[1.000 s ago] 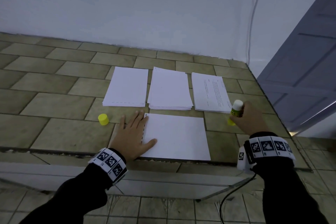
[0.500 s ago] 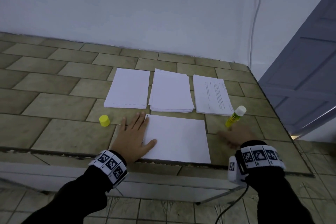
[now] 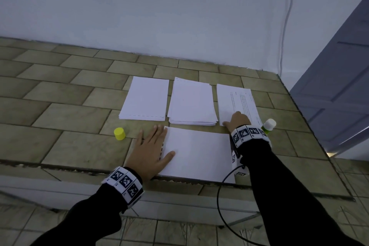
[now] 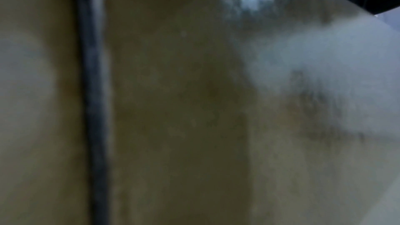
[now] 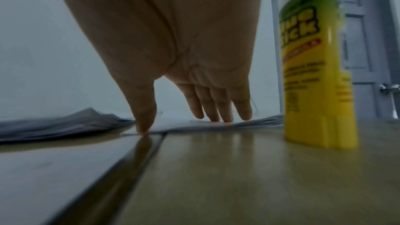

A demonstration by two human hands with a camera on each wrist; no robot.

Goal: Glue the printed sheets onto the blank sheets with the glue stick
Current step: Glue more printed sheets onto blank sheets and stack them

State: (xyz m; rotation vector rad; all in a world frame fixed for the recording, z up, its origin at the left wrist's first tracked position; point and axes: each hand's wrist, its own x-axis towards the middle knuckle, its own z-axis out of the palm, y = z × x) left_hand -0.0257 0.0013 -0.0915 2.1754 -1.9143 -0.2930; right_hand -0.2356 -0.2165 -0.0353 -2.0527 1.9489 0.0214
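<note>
A blank sheet (image 3: pixel 197 154) lies at the counter's front edge. My left hand (image 3: pixel 151 146) rests flat on its left edge, fingers straight. Behind it lie three piles: a white pile (image 3: pixel 145 99) at left, a middle pile (image 3: pixel 191 103), and the printed sheets (image 3: pixel 235 100) at right. My right hand (image 3: pixel 237 120) reaches onto the near corner of the printed sheets (image 5: pixel 194 126), straight fingers (image 5: pixel 218 109) touching the paper and the thumb at its edge. The glue stick (image 3: pixel 268 125) (image 5: pixel 314 67) stands upright and uncapped just right of that hand. Its yellow cap (image 3: pixel 119 134) sits left of my left hand.
The tiled counter (image 3: pixel 60 116) ends at a white wall behind. A grey door (image 3: pixel 339 86) with a handle (image 5: pixel 387 88) stands to the right. A black cable (image 3: pixel 223 205) hangs from my right wrist below the counter edge. The left wrist view is blurred and dark.
My right hand set the glue stick upright on the counter, let go of it, and moved left and forward onto the printed sheets. My left hand stayed on the blank sheet.
</note>
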